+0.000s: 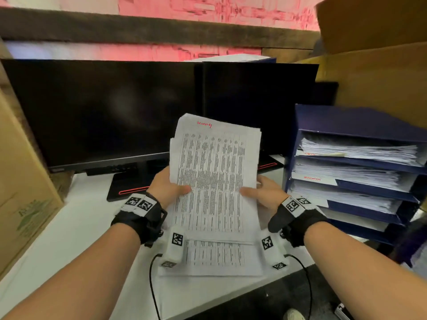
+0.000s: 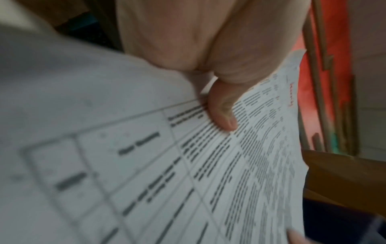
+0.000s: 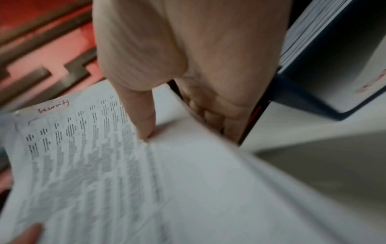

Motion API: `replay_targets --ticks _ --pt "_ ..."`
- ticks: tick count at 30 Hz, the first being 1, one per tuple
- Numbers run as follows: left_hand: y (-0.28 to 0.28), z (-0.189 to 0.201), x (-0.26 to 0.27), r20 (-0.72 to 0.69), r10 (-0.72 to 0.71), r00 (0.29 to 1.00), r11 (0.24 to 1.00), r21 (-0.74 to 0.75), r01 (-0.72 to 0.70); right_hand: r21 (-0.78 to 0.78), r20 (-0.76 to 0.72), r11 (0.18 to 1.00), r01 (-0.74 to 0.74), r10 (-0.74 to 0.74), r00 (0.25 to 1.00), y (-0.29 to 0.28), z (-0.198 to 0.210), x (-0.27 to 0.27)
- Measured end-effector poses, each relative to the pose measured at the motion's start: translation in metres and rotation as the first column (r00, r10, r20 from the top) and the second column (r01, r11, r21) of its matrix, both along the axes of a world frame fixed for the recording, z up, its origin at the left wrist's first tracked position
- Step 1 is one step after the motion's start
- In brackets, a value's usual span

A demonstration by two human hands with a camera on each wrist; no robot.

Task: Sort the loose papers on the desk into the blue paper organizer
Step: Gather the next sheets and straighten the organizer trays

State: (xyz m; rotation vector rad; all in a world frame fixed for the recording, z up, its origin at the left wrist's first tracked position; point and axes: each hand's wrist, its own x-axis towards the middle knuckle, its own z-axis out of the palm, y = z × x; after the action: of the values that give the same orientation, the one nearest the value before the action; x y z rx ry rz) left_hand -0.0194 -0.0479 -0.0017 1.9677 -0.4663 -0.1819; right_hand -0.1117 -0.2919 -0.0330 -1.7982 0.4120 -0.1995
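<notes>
A stack of printed papers (image 1: 213,172) with a red handwritten word at its top is held up over the desk, tilted toward the monitors. My left hand (image 1: 169,187) grips its left edge, thumb on the front (image 2: 222,113). On the right edge my right hand (image 1: 261,194) pinches the stack (image 3: 94,165), thumb on top and fingers underneath. More printed papers (image 1: 215,258) lie flat on the desk below. The blue paper organizer (image 1: 351,172) stands at the right; its upper three shelves hold piles of paper. Its blue corner (image 3: 309,99) shows in the right wrist view.
Two dark monitors (image 1: 111,112) stand behind the held papers on the white desk (image 1: 76,232). A cardboard box (image 1: 20,188) is at the left edge, and brown cardboard (image 1: 381,72) rises behind the organizer. A black cable (image 1: 152,285) hangs over the desk's front edge.
</notes>
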Motion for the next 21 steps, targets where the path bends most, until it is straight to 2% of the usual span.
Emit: replay_targets --ticks 3,5,7,10,15,18,21 --pt "-0.007 0.025 -0.008 0.085 0.078 0.993 0.969 -0.240 -0.056 0.030 0.281 0.991 0.128 -0.131 0.951 0.021 0.028 0.001" --pt "-0.017 0.037 -0.016 0.180 0.122 0.976 0.948 -0.312 -0.061 -0.021 0.430 0.980 0.196 -0.168 0.887 0.037 0.046 0.002" --pt "-0.028 0.039 -0.025 0.220 0.147 0.964 0.930 -0.364 -0.059 -0.043 0.517 0.976 0.214 -0.162 0.840 0.052 0.055 0.001" --pt "-0.032 0.028 -0.031 0.196 0.225 0.954 0.894 -0.431 -0.122 -0.048 0.532 0.974 0.221 -0.162 0.831 0.062 0.053 -0.005" --pt "-0.016 0.029 -0.023 0.097 0.342 0.935 0.832 -0.494 -0.254 0.000 0.511 0.984 0.177 -0.152 0.846 0.046 0.052 -0.010" --pt "-0.013 0.027 -0.022 0.081 0.312 0.947 0.840 -0.490 -0.235 -0.034 0.475 0.989 0.147 -0.113 0.873 0.045 0.047 -0.009" --pt "-0.014 0.024 -0.022 0.085 0.280 0.956 0.851 -0.484 -0.205 -0.040 0.488 0.988 0.149 -0.110 0.866 0.046 0.042 -0.006"
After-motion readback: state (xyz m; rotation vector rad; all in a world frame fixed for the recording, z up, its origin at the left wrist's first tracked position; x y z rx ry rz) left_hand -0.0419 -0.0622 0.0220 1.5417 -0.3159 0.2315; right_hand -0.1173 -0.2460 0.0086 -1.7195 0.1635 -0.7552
